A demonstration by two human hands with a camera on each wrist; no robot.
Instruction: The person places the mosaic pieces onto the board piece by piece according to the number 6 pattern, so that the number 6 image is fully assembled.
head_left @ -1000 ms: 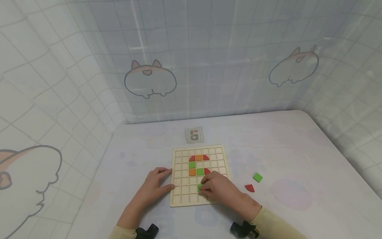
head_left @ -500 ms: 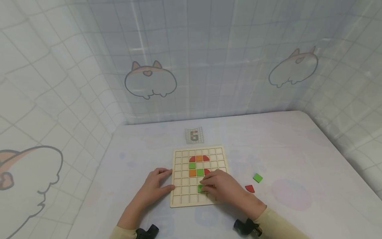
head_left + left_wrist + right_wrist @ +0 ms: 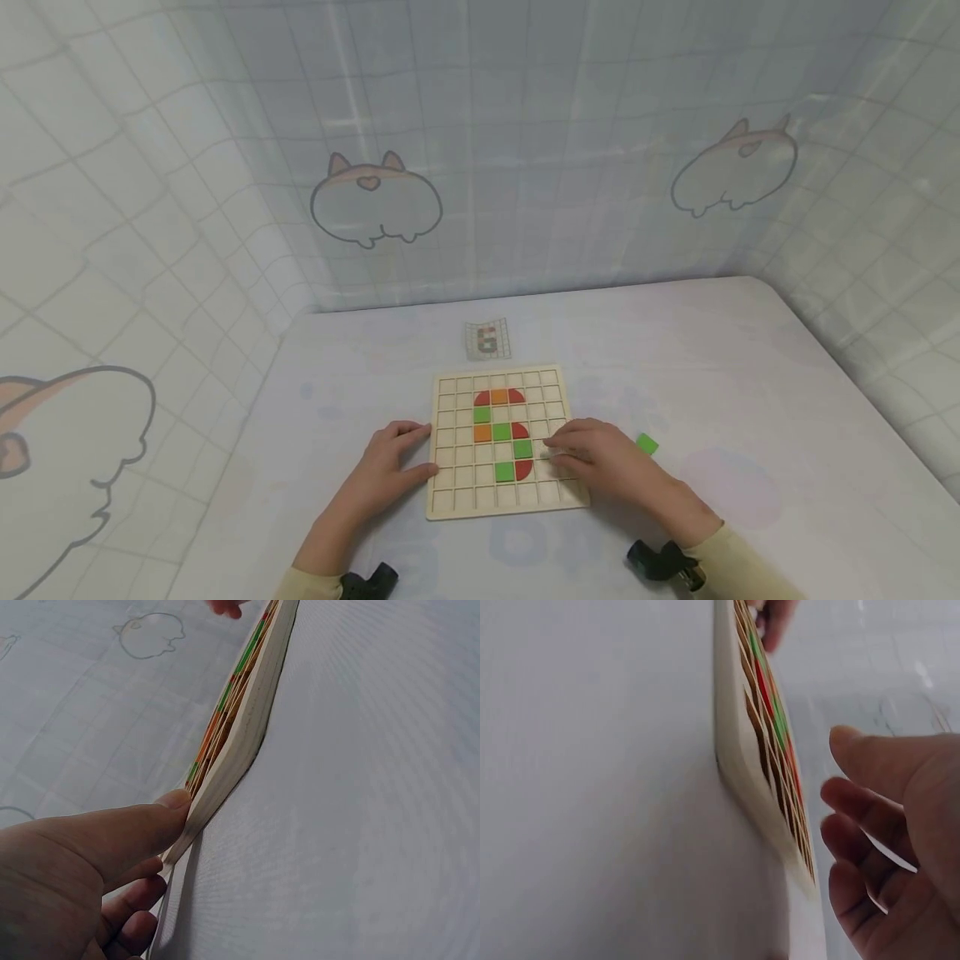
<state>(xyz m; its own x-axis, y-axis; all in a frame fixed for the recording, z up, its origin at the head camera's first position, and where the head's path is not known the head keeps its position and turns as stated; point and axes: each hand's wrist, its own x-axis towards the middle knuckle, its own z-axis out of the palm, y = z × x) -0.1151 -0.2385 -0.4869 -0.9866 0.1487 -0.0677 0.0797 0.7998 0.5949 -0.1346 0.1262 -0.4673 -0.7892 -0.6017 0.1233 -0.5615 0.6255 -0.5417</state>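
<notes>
A pale wooden grid board [image 3: 453, 500] lies flat, with red, orange and green tiles seated in its cells. My left hand [image 3: 382, 473] rests at its left edge; in the left wrist view the thumb [image 3: 161, 817] touches the rim and the other fingers are bent below it. My right hand [image 3: 611, 458] hovers over the right edge, its fingers loosely bent and holding nothing visible. Low on the board sit a green square tile [image 3: 505, 472] and a red quarter-round tile [image 3: 524, 470], with another green square tile [image 3: 522, 449] above. One loose green tile [image 3: 647, 444] lies partly behind the right hand.
A small grid card [image 3: 487, 340] with a coloured pattern lies beyond the board on the pale tabletop [image 3: 360, 358]. Patterned cloth walls [image 3: 555, 167] rise at the back and both sides.
My right hand has let go of the green tile and moved right, uncovering more tiles on the board. The loose red tile is no longer visible. My left hand stays put.
</notes>
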